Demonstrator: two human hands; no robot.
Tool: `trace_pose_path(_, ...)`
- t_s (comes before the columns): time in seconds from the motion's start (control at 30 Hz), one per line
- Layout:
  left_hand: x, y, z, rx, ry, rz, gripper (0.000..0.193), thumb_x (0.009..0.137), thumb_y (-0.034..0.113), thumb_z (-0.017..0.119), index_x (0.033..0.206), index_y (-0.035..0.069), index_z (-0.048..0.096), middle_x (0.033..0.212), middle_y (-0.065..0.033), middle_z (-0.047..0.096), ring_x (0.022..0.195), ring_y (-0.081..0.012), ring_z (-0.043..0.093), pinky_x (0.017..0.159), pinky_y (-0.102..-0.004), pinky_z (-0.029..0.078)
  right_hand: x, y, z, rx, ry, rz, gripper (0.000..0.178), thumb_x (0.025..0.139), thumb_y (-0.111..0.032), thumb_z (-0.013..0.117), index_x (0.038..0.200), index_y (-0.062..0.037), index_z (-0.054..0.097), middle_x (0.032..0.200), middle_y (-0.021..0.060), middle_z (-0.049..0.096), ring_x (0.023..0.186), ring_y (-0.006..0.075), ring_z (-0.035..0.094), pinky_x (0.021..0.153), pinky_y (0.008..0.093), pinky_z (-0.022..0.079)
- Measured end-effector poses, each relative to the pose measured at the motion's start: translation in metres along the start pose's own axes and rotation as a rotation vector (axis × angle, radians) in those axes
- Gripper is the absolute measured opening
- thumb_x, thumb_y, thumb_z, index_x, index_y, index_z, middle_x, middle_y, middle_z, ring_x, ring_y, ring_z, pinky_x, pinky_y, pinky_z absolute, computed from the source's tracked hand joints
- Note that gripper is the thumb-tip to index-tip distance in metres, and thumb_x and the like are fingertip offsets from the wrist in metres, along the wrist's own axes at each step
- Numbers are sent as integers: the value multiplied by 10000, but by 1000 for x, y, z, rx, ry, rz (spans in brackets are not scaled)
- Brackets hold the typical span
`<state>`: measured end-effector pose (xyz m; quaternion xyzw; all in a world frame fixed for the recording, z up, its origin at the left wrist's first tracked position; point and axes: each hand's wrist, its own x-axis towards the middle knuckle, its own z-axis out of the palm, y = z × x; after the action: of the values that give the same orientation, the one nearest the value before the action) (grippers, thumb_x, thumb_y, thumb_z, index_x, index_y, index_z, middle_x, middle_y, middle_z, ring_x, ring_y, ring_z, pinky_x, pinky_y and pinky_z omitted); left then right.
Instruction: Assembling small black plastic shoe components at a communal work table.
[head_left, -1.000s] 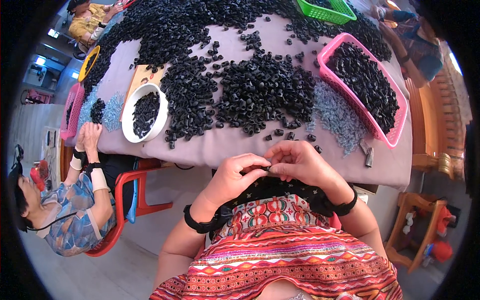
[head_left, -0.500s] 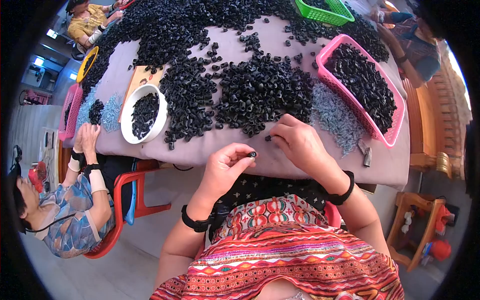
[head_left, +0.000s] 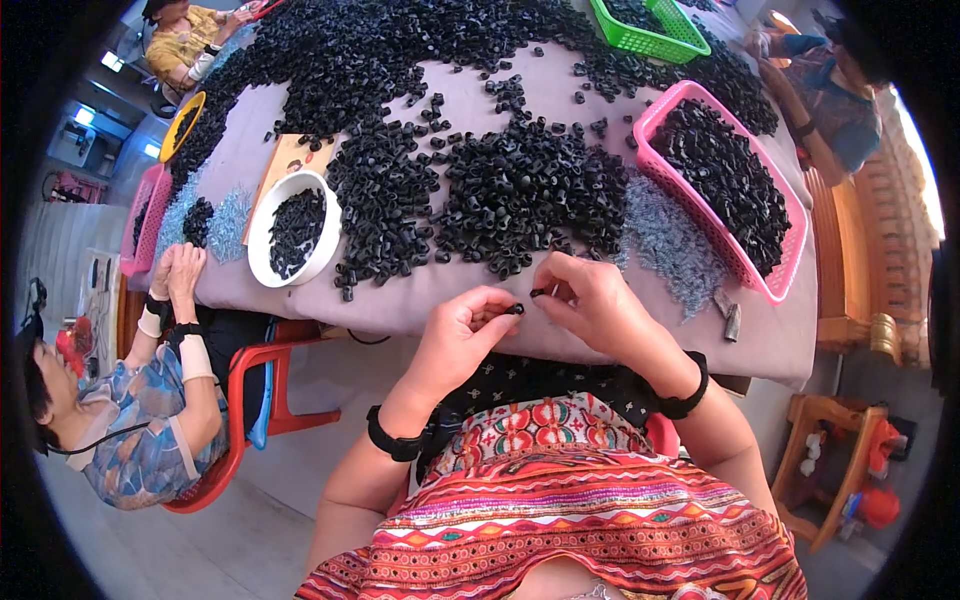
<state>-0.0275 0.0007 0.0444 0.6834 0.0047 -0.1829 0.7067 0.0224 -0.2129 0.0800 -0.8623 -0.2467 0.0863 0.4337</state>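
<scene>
Between the thumb and fingers of my left hand (head_left: pixel 468 325) is a small black ring-shaped plastic part (head_left: pixel 515 310), its opening facing right. A short distance to its right, my right hand (head_left: pixel 588 298) pinches another small black piece (head_left: pixel 538 292), whose exact shape I cannot make out. The two pieces are close but apart, above the table's near edge. Just beyond my hands lies a big heap of black plastic parts (head_left: pixel 535 180). Small clear bluish pieces (head_left: pixel 672 250) are spread right of that heap.
A pink basket (head_left: pixel 790 270) of black pieces stands at right, a white bowl (head_left: pixel 327 235) of black pieces at left. A green basket (head_left: pixel 650 42) is at the back. Co-workers sit at left (head_left: pixel 150 440), far left (head_left: pixel 185 45) and far right (head_left: pixel 825 100). The cloth-covered table (head_left: pixel 400 300) extends ahead.
My right hand has moved left and slightly down, bringing its black piece near the one in my left hand. My left hand has shifted slightly right.
</scene>
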Motion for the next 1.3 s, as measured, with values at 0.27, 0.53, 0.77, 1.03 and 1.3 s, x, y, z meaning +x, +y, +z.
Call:
trace_pose_path(0.27, 11, 10, 13, 56, -34, 13, 159, 951, 15, 646, 1107, -18, 642, 976, -32, 685, 870, -93, 666, 794, -232, 541, -11, 5, -1, 418, 1, 114, 188, 810, -6, 696, 992, 4, 651, 786, 78, 663, 726, 124, 654, 655, 287, 528)
trace_pose_path(0.53, 14, 10, 19, 66, -37, 32, 168, 950, 15, 647, 1114, -20, 640, 987, -42, 687, 874, -100, 668, 784, -240, 553, -15, 20, 1, 666, 42, 208, 133, 840, -4, 691, 970, 15, 677, 806, -5, 650, 713, 45, 581, 636, 217, 490)
trace_pose_path(0.77, 13, 15, 19, 18, -60, 27, 180, 949, 19, 649, 1123, -26, 639, 1006, -51, 689, 882, -109, 672, 790, -249, 559, -16, 18, 1, 554, 72, 174, 177, 827, -14, 703, 1002, 10, 709, 806, 24, 662, 721, 70, 605, 649, 244, 508)
trace_pose_path(1.03, 13, 17, 18, -30, -64, 4, 185, 951, 7, 641, 1134, -24, 637, 1005, -55, 697, 874, -106, 674, 801, -250, 568, -14, 5, -9, 404, 46, 117, 177, 828, -15, 699, 1004, 5, 707, 803, 110, 695, 714, 146, 664, 668, 294, 534)
trace_pose_path(1.3, 17, 20, 23, 21, -49, 9, 162, 959, 21, 639, 1114, -20, 653, 1010, -58, 709, 856, -102, 675, 782, -243, 572, -8, -7, -12, 134, 81, -56, 120, 830, -13, 647, 943, -10, 691, 842, 180, 688, 752, 352, 691, 667, 399, 548)
